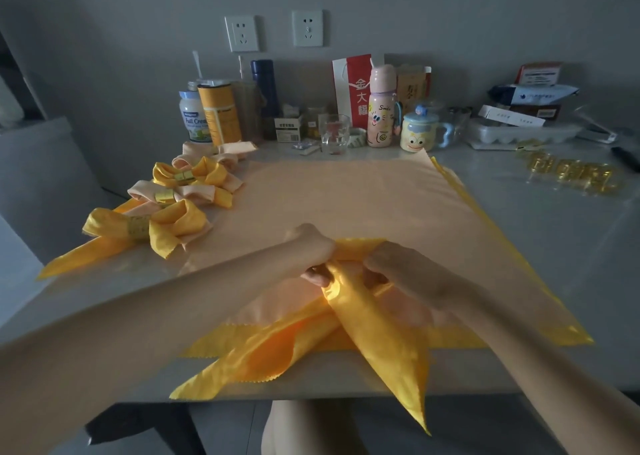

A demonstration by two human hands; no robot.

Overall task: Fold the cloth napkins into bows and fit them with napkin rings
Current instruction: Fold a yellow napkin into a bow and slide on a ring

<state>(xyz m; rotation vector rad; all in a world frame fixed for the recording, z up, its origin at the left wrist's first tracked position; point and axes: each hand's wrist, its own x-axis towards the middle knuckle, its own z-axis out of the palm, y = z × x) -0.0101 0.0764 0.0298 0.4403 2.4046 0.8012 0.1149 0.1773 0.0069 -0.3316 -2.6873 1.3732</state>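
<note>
The left hand (pixel 311 252) and right hand (pixel 401 269) pinched the yellow napkin (pixel 377 330) at its crossed middle, near the front edge of the tabletop (pixel 554 247). The slick-looking cloth could spring loose if either grip eased. Four finished bows (pixel 145 228) lay at the left, three showing rings; the loose napkin rings (pixel 571 174) at the right were too blurred to count.

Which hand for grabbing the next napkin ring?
Probably right: the loose gold rings lie far right on the table, on the side of the right hand; the left hand has a grip on the yellow napkin.
</note>
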